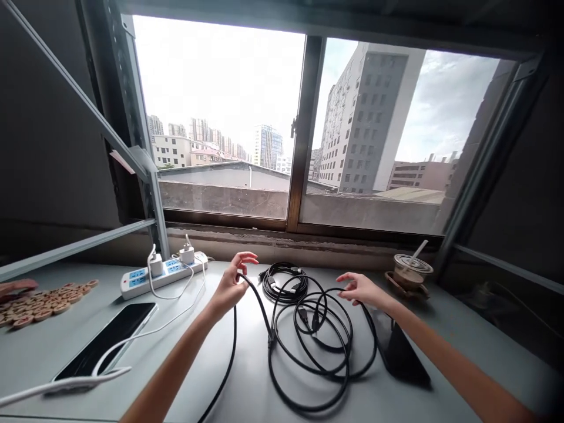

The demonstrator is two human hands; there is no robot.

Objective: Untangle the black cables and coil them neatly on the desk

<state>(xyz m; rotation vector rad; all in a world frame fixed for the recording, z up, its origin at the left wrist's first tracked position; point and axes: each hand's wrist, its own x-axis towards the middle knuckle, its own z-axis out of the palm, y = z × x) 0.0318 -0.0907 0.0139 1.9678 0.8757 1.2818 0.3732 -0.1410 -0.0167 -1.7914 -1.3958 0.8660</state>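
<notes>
A long black cable (307,407) lies in loose, overlapping loops on the table between my hands. My left hand (232,279) pinches one stretch of it just above the tabletop, the other fingers raised. From there a length runs down past my left forearm to the front edge. My right hand (358,288) grips another part of the cable at the right side of the loops, fingers bent around it. Two dark connectors (315,322) show among the loops. Behind them sits a second, tightly coiled black cable (284,298) with its own plugs, touched by neither hand.
On the left are a white power strip (140,289) with plugged-in chargers, a phone (108,341) with a white cord, and several round wooden pieces (44,306) beside another person's hand (17,288). A dark phone (403,355) and a lidded cup (412,271) stand right. Metal shelf posts frame the window.
</notes>
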